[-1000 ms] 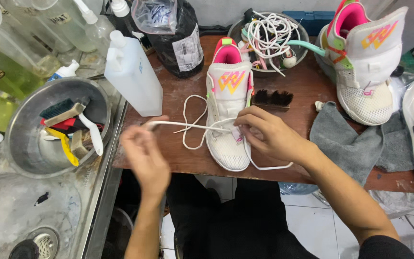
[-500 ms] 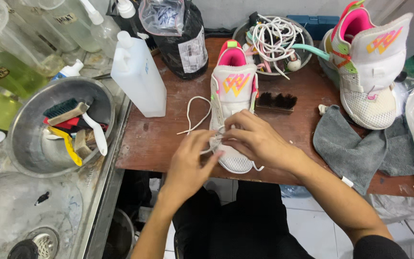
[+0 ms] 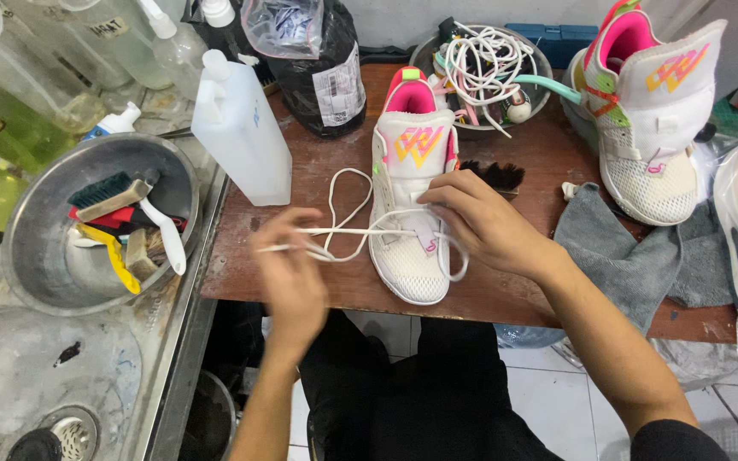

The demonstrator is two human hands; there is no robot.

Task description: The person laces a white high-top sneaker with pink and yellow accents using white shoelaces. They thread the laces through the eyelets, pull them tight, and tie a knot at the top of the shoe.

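Note:
A white high-top sneaker (image 3: 409,183) with a pink lining and an orange and yellow tongue patch lies toe toward me on the brown wooden table (image 3: 318,282). A white shoelace (image 3: 348,229) runs from its eyelets out to the left in loops. My left hand (image 3: 290,277) pinches the lace and holds it taut to the left of the shoe. My right hand (image 3: 484,224) rests on the shoe's right side, fingers on the lace at the eyelets.
A matching sneaker (image 3: 651,128) stands at the back right on a grey cloth (image 3: 634,256). A white plastic bottle (image 3: 241,128), a black bag (image 3: 313,64) and a bowl of laces (image 3: 489,64) sit behind. A metal basin of brushes (image 3: 96,226) lies left, by a sink.
My left hand has pulled away from the shoe to the left, drawing the lace taut; half a second ago both hands were together at the eyelets. My right hand stays on the shoe.

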